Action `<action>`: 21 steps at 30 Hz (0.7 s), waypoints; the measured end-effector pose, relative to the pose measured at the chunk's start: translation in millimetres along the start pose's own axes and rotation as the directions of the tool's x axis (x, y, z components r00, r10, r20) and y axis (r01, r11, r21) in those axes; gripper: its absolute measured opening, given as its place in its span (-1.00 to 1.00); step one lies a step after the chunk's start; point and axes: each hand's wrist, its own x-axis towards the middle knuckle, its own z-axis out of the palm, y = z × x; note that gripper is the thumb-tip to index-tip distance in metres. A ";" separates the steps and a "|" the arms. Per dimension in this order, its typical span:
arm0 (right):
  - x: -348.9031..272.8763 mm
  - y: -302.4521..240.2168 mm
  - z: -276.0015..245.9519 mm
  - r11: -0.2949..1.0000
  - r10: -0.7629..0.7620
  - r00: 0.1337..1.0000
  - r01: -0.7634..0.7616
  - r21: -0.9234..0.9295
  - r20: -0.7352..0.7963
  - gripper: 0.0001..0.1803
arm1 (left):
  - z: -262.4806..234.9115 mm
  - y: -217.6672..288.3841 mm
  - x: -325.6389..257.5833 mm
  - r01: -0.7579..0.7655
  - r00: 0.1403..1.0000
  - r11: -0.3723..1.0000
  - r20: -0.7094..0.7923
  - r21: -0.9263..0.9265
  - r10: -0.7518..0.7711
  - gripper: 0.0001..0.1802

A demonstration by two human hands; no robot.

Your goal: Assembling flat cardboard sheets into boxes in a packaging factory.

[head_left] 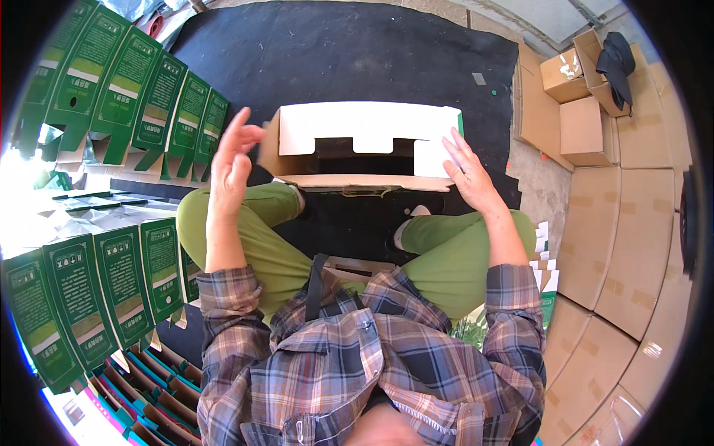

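In front of me, between my knees, lies a partly folded carton [335,119]. Its white flap has square notches that show the dark inside, and a green edge appears at the right end. Brown cardboard forms its near edge and left end. My right hand [471,172] rests on the carton's right end with the fingers stretched out. Beside the left end, my left hand [233,167] is raised with its fingers apart and nothing in it. Whether its fingertips touch the brown end flap, I cannot tell.
A black mat [335,52] covers the floor. Rows of green printed cartons [123,85] stand at far left, with more green cartons [93,290] nearer. Stacked brown boxes [587,230] line the right side, a dark cloth [616,67] on top. Colourful-edged cardboard pieces [160,394] sit at lower left.
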 end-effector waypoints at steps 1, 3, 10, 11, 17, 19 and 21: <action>0.5 1.9 1.1 1.000 -0.009 1.000 0.009 -0.004 -0.005 -0.37 | 1.3 0.1 1.2 0.123 0.965 0.976 0.253 -0.180 -0.075 0.14; 0.3 3.0 2.2 1.000 0.007 1.000 -0.007 0.003 -0.020 -0.39 | 13.5 -0.7 -6.5 0.246 0.918 0.959 0.352 -0.141 -0.183 0.42; 7.2 -1.3 2.6 0.989 0.088 0.993 -0.077 0.128 -0.084 -0.47 | 39.6 -45.6 -11.1 0.228 0.899 0.902 0.276 0.366 -0.339 -0.25; 8.3 0.8 4.3 0.989 0.094 0.992 -0.083 0.125 -0.082 -0.47 | 46.5 -47.7 -11.4 0.231 0.897 0.903 0.280 0.362 -0.342 -0.25; 5.6 -30.2 11.3 0.990 -0.021 0.990 0.002 -0.139 -0.139 -0.37 | 59.0 -67.7 -20.8 -0.184 0.972 0.660 0.234 0.729 0.012 -0.40; 0.0 -35.1 11.6 0.961 -0.015 0.993 -0.019 -0.277 -0.121 -0.19 | 63.8 -54.8 -19.3 -0.232 0.951 0.652 0.309 0.722 -0.004 -0.37; 1.3 -31.1 13.7 0.952 -0.020 0.992 -0.021 -0.305 -0.128 -0.15 | 67.2 -41.7 -18.3 -0.279 0.925 0.640 0.379 0.716 -0.021 -0.34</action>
